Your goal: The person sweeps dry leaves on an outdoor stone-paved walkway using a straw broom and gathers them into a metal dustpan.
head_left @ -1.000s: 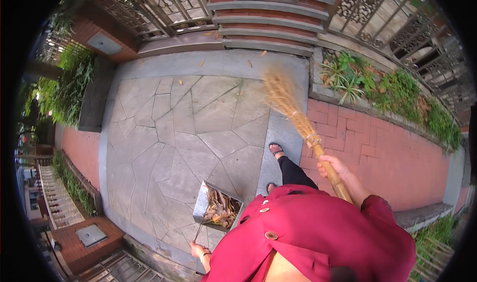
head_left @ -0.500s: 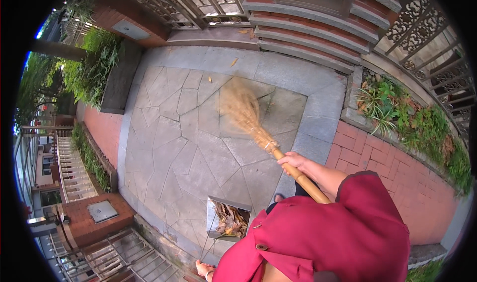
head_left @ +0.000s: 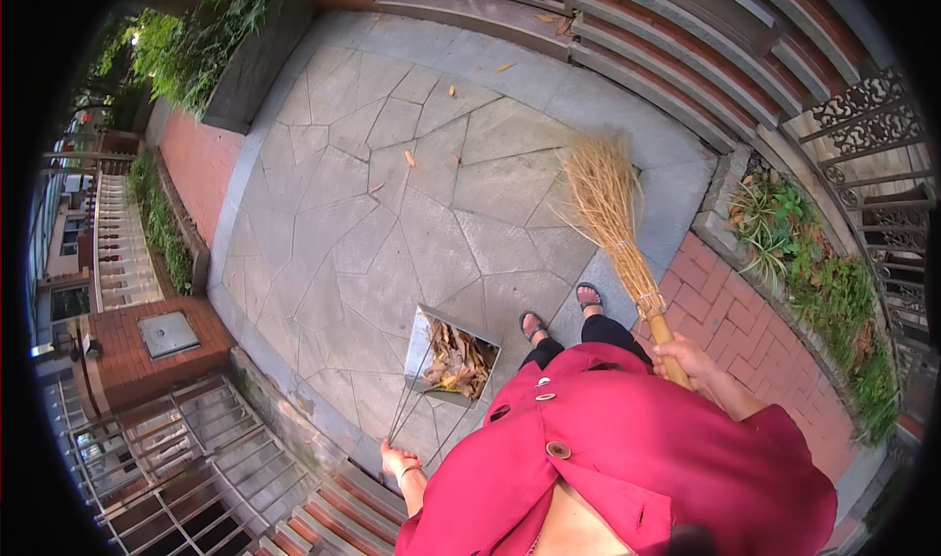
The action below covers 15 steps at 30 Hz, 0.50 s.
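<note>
My right hand (head_left: 685, 361) is wrapped round the thick bamboo-coloured handle of a straw broom (head_left: 606, 186). Its bristles fan out over the paving ahead and to the right, their tips slightly blurred. Low on the left, my left hand (head_left: 399, 458) closes on the thin wire handle of a metal dustpan (head_left: 420, 345). The pan rests on the stone floor to the left of my feet, with a heap of dry brown and yellow leaves (head_left: 457, 362) inside. Several small loose leaves (head_left: 410, 158) lie on the paving farther ahead.
Irregular stone paving (head_left: 333, 233) spreads ahead, bordered by grey slabs. Stepped brick-and-stone walls (head_left: 667, 71) and metal fencing (head_left: 872, 105) stand at the far right. A plant bed (head_left: 784, 223) runs along the right, a planter (head_left: 245, 71) stands far left, and a brick pillar (head_left: 162, 350) at left.
The broom has swung to the right and closer to me, my right hand moving with it. My feet have come into view. Several small leaves now show on the paving. The dustpan stays beside me.
</note>
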Each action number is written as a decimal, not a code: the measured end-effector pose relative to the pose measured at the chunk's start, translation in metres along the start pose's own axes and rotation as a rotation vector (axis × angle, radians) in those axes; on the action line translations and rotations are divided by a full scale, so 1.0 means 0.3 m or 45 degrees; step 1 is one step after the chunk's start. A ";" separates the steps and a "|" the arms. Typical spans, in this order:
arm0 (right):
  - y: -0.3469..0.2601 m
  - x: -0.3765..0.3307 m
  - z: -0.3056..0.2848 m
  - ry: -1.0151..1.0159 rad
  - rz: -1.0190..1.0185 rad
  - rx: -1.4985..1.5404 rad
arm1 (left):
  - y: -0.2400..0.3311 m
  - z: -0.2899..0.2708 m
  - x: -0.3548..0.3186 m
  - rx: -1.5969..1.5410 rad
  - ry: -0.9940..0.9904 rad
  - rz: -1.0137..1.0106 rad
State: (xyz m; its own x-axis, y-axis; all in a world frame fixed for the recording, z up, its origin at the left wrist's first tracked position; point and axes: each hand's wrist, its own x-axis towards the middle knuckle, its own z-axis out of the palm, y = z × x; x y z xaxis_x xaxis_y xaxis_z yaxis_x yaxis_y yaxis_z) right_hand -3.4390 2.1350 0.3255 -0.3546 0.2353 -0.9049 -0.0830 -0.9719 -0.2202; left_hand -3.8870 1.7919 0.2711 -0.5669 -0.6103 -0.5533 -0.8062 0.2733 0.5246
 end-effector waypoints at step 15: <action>0.008 0.383 0.354 -0.489 -0.044 -0.700 | 0.153 0.097 0.016 -0.020 0.027 0.271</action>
State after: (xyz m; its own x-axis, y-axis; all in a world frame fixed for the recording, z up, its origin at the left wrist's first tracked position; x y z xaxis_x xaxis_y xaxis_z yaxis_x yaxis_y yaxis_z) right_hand -3.5790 2.1594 0.2597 -0.6746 0.1496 -0.7228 0.3503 -0.7970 -0.4920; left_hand -3.9317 1.8232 0.2737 -0.7205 -0.5552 -0.4154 -0.6657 0.3862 0.6385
